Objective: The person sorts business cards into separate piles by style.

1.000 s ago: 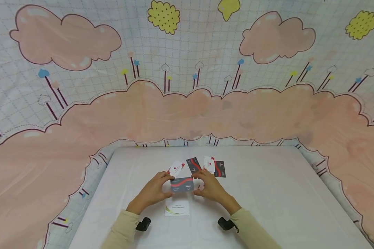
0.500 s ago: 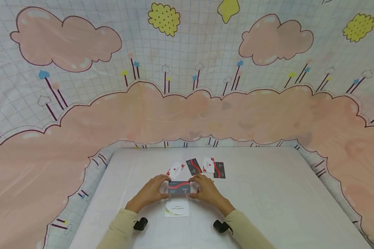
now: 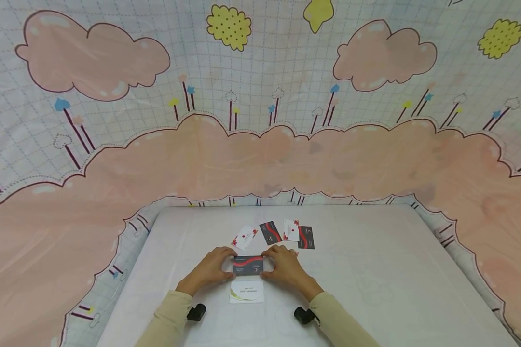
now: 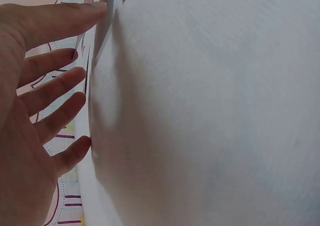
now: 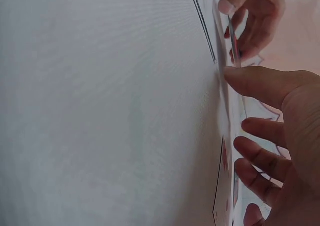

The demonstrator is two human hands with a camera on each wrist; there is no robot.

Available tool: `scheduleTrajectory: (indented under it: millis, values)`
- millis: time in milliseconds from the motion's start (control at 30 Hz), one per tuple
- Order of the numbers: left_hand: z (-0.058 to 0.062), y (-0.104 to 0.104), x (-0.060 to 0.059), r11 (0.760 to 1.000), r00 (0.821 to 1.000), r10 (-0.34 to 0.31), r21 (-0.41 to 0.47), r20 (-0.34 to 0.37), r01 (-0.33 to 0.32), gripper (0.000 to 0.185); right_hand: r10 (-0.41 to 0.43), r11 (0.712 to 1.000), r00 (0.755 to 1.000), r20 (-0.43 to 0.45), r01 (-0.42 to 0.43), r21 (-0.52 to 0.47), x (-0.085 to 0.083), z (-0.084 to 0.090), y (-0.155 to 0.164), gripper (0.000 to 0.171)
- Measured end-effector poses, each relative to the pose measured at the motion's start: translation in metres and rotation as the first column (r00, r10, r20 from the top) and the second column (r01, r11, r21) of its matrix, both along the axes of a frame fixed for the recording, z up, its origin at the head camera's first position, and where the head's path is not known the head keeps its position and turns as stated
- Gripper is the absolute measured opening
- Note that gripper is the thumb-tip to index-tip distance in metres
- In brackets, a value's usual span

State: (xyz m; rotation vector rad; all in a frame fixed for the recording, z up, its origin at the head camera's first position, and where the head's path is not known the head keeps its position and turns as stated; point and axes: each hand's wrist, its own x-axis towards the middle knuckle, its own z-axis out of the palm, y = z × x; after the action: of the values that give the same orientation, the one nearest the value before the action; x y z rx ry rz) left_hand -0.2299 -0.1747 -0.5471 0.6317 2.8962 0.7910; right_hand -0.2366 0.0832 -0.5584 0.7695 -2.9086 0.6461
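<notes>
A dark grey business card (image 3: pixel 248 265) with a red wave is held level between both hands in the head view. My left hand (image 3: pixel 207 268) pinches its left corners between thumb and forefinger. At the opposite end, my right hand (image 3: pixel 286 268) holds the right corners the same way. Just nearer to me lies a white business card (image 3: pixel 246 292) with a green-yellow curve. In the left wrist view the thumb (image 4: pixel 75 23) is at the card's edge and the other fingers are spread. The right wrist view shows the right thumb (image 5: pixel 260 83) low over the tabletop.
Beyond the hands lie white cards with red corners (image 3: pixel 245 237) (image 3: pixel 291 230) and dark cards with red waves (image 3: pixel 270 233) (image 3: pixel 306 237); two of these overlap. Another card is mostly hidden behind the right hand. All lie on the white table (image 3: pixel 373 279).
Both hands have brought the dark card toward me and slightly left, and it now lies straighter, just beyond the white card. Over the last half second it shifted only a little.
</notes>
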Motion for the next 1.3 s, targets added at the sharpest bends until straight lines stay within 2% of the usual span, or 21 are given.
scheduleTrajectory:
  millis: [333, 533, 900, 1067, 1300]
  values:
    - [-0.002, 0.003, 0.001, 0.999, 1.000, 0.020, -0.040, 0.001, -0.020, 0.049, -0.011, 0.999, 1.000, -0.007, 0.011, 0.053, 0.002, 0.000, -0.001, 0.051]
    - [-0.003, 0.003, 0.000, 0.998, 1.000, 0.026, -0.059, -0.002, -0.026, 0.050, -0.021, 0.997, 1.000, 0.018, 0.020, 0.075, 0.003, 0.003, -0.002, 0.051]
    - [-0.002, 0.002, 0.003, 0.998, 0.999, 0.043, -0.057, 0.015, -0.042, 0.055, 0.003, 0.999, 0.999, 0.050, -0.005, 0.042, 0.005, 0.009, 0.002, 0.051]
    - [0.009, 0.004, 0.007, 0.997, 0.998, 0.050, -0.057, -0.048, -0.052, 0.052, 0.003, 1.000, 0.998, 0.067, -0.001, -0.026, 0.009, 0.021, 0.007, 0.049]
    - [0.030, 0.007, 0.015, 0.999, 0.983, 0.048, 0.012, -0.179, -0.047, 0.045, -0.004, 0.992, 0.999, 0.036, 0.009, -0.129, 0.018, 0.034, 0.019, 0.043]
